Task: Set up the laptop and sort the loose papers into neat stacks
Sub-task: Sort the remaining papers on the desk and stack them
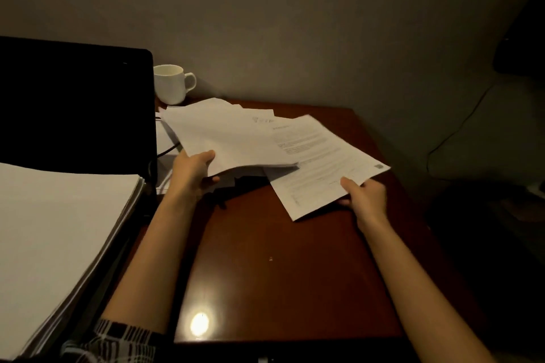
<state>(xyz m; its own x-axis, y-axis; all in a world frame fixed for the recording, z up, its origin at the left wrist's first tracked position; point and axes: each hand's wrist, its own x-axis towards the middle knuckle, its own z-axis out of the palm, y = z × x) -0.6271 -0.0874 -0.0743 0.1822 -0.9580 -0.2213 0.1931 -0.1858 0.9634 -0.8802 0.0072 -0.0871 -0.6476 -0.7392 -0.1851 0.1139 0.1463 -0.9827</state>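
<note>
The black laptop (73, 103) stands open at the left with a dark screen. A thick neat stack of white paper (59, 230) lies over its lower part. My left hand (194, 171) grips the near left corner of a bundle of blank sheets (230, 138), lifted off the table. My right hand (365, 194) pinches the near edge of a printed sheet (318, 165), which lies tilted to the right of the bundle. More loose sheets (256, 113) fan out behind.
A white mug (171, 84) stands at the back beside the laptop screen. A black cable (168, 150) runs from the laptop under the papers. The dark red wooden table (280, 259) ends near the right, with a wall behind.
</note>
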